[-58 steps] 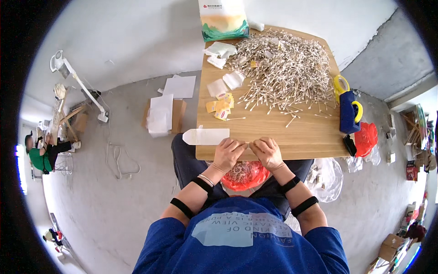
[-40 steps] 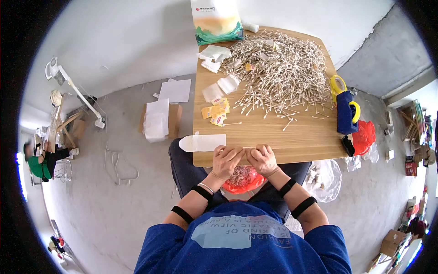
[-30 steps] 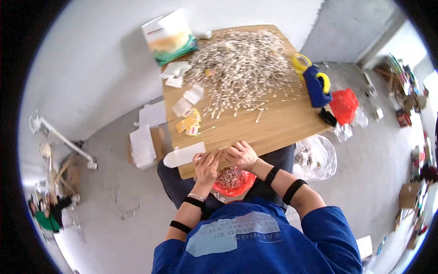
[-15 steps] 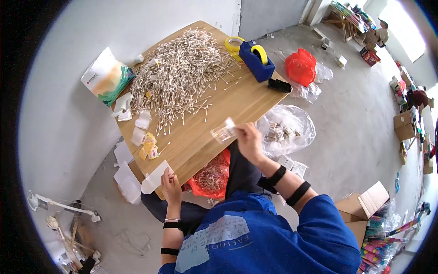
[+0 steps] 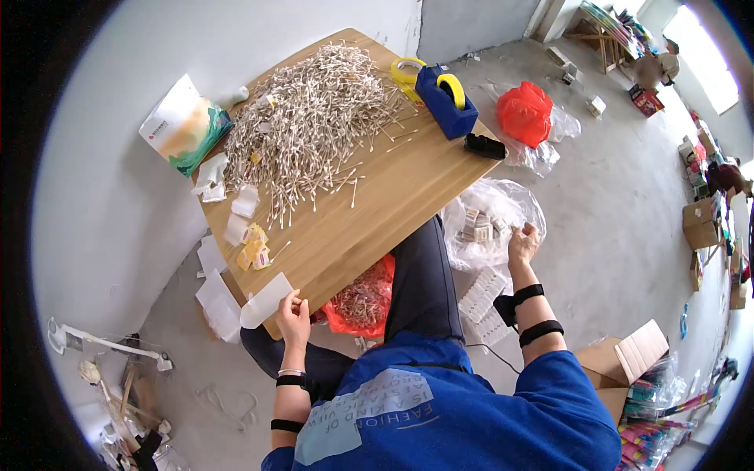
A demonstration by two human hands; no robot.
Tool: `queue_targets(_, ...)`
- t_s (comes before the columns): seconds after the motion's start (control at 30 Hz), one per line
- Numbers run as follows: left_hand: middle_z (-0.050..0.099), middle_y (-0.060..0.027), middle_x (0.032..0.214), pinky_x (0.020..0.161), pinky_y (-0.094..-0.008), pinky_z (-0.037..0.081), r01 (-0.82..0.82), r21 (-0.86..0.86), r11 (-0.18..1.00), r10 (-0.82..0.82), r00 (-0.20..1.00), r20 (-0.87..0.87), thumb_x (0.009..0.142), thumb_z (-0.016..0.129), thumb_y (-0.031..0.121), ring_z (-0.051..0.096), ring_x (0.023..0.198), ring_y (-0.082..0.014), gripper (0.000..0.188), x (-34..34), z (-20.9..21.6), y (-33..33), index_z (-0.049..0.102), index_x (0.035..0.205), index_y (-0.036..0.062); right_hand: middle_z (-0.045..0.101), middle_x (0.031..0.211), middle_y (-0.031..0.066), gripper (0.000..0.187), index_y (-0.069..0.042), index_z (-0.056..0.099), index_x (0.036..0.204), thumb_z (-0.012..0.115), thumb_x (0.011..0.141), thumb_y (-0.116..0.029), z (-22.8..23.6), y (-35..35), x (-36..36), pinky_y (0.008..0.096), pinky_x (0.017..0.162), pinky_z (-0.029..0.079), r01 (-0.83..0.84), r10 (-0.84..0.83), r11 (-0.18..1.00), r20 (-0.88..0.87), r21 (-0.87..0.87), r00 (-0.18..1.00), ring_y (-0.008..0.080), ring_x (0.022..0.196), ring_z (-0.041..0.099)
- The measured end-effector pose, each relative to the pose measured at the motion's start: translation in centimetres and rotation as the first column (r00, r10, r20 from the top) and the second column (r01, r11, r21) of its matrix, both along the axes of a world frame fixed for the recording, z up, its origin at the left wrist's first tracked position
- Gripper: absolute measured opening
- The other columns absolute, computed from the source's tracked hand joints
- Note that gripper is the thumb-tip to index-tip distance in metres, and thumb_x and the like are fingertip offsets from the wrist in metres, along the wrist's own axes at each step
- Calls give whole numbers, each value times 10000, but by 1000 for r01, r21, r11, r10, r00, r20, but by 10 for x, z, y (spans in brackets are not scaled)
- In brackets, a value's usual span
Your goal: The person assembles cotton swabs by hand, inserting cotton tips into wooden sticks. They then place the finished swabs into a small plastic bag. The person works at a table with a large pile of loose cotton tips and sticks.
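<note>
My left hand [image 5: 294, 320] is at the table's near left corner, its fingers pinching a thin white sheet [image 5: 265, 301] that lies partly over the edge. Out to the right, off the table, my right hand [image 5: 524, 243] hovers over a clear plastic bag [image 5: 510, 200]. Its fingers are loosely curled and apart, and I see nothing in them. Small packets of cotton swabs [image 5: 481, 226] lie inside that bag. A large heap of loose cotton swabs [image 5: 314, 118] covers the far left of the table [image 5: 345, 243]. Yellow-and-white labels [image 5: 254, 250] sit near the left edge.
A blue tape dispenser [image 5: 444, 102] and a black object [image 5: 484, 147] stand at the table's right corner. A red bag of swabs [image 5: 363, 298] is below the near edge. White packs [image 5: 483, 302] and an open cardboard box [image 5: 620, 353] are on the right.
My right hand has moved right from above the table to the clear bag; the clear packet of swabs it held is no longer in it. The left hand stays on the white sheet.
</note>
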State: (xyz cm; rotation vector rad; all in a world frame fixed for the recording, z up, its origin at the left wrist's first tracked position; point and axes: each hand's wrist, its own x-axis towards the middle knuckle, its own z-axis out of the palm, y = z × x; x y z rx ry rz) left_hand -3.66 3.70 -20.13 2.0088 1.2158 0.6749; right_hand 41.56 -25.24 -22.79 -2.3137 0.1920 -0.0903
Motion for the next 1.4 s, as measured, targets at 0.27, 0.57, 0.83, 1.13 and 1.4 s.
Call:
queue_targets(0.27, 593, -67, 797, 602, -298, 499, -3, -2, 1000, 3, 1000, -29, 736, 762, 50, 579, 645, -163, 305, -10, 0, 3, 661, 1024, 49, 627, 777, 47, 141, 6, 654, 1016, 605, 889, -34, 7, 100, -36, 248, 626, 477, -417, 513, 739, -40, 529, 858, 116, 671, 593)
queue_targets(0.57, 613, -63, 816, 645, -295, 516, -89, -149, 985, 85, 996, -29, 724, 780, 135, 613, 670, -162, 337, -3, 13, 1, 669, 1027, 39, 673, 822, 65, 158, 29, 668, 1009, 621, 882, -51, 103, 288, -119, 247, 654, 488, -915, 971, 111, 152, 387, 182, 112, 713, 610)
queue_targets(0.83, 629, -57, 800, 631, -289, 524, -137, -213, 968, 151, 987, 55, 683, 834, 142, 618, 659, -158, 347, -4, 9, 4, 679, 978, 47, 637, 1074, 193, 280, 0, 634, 1094, 599, 898, -197, 111, 433, -228, 427, 895, 475, -953, 960, -270, 43, -135, -278, 316, 1020, 606)
queue_targets(1.13, 626, -63, 794, 622, -291, 536, -117, -160, 980, 139, 981, 135, 691, 835, 175, 625, 658, -173, 330, -7, 6, 5, 670, 951, 57, 523, 1225, 69, 304, -100, 668, 1066, 615, 868, -325, 49, 514, -267, 462, 1018, 337, -869, 999, -46, -31, -492, -36, 303, 1227, 378)
queue_targets(1.4, 615, -37, 776, 596, -288, 528, -112, -137, 984, 128, 985, 113, 691, 836, 197, 621, 637, -163, 333, -9, 4, 5, 661, 948, 78, 611, 973, 42, 159, -101, 721, 887, 691, 819, -241, 50, 489, -258, 388, 880, 451, -972, 966, 48, 257, -228, -12, 257, 1018, 538)
